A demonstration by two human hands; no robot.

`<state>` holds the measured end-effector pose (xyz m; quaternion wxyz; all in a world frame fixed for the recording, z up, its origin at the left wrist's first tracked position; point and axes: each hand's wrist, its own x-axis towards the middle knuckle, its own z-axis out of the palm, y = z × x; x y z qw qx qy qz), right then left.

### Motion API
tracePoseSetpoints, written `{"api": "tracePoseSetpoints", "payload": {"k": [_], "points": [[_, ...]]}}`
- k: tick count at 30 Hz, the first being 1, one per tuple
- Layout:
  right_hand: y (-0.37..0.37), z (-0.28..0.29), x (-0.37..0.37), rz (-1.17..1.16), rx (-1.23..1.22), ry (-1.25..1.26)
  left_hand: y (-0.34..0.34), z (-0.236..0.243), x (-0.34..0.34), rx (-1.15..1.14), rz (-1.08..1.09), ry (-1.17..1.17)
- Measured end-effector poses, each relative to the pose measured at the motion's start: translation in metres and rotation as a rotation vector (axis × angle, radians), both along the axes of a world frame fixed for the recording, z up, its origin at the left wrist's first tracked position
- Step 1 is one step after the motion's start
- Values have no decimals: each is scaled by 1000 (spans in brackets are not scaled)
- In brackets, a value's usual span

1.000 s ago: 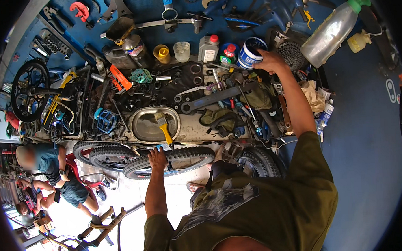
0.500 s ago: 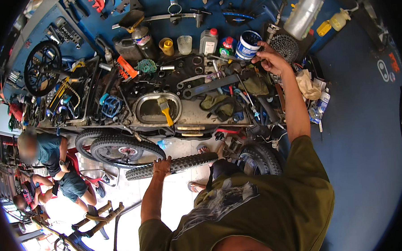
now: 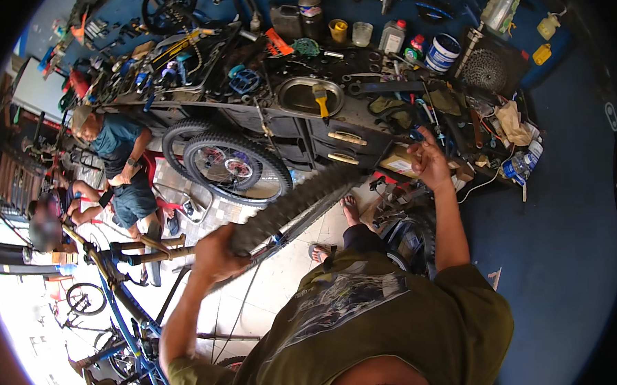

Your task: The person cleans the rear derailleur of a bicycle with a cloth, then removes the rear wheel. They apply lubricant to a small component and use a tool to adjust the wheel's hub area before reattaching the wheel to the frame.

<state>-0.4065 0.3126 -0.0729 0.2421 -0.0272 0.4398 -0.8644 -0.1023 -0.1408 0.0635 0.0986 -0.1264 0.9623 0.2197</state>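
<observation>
In the head view, I am watching the left hand [image 3: 218, 257] gripping a knobbly tyre [image 3: 292, 210] near its lower end, the fingers clamped on the tread. The tyre is slanting up and to the right over the tiled floor [image 3: 310, 251], its far end reaching toward the drawers [image 3: 339, 145] under the tabletop [image 3: 356, 112]. The right hand [image 3: 431, 165] is hovering in front of the tabletop's edge, seemingly holding nothing: its index finger is pointing outward, apart from the others, which are bending loosely. Up on the tabletop, well apart from that hand, a white-and-blue tub [image 3: 443, 53] is standing near a round cassette of sprockets [image 3: 485, 71]. A yellow-handled brush [image 3: 322, 101] is resting in an oval metal tray [image 3: 282, 99], its handle lying across the near rim. To the right, crumpled brown paper [image 3: 512, 123] is lying among the clutter. Two wheels [image 3: 238, 166] are leaning below the tabletop, and beyond them a person in a teal shirt [image 3: 119, 137] is sitting near a bicycle frame [image 3: 116, 287].
</observation>
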Motion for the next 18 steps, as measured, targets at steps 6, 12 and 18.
{"api": "tracePoseSetpoints", "payload": {"k": [6,12,18], "points": [[-51,-114,50,-317,53,-406,-3,159,79,148,361,259],[-140,-230,133,-281,102,-977,5,245,212,-30,700,530],[-229,-184,144,-117,-216,-898,-42,221,304,-280,745,921]]}}
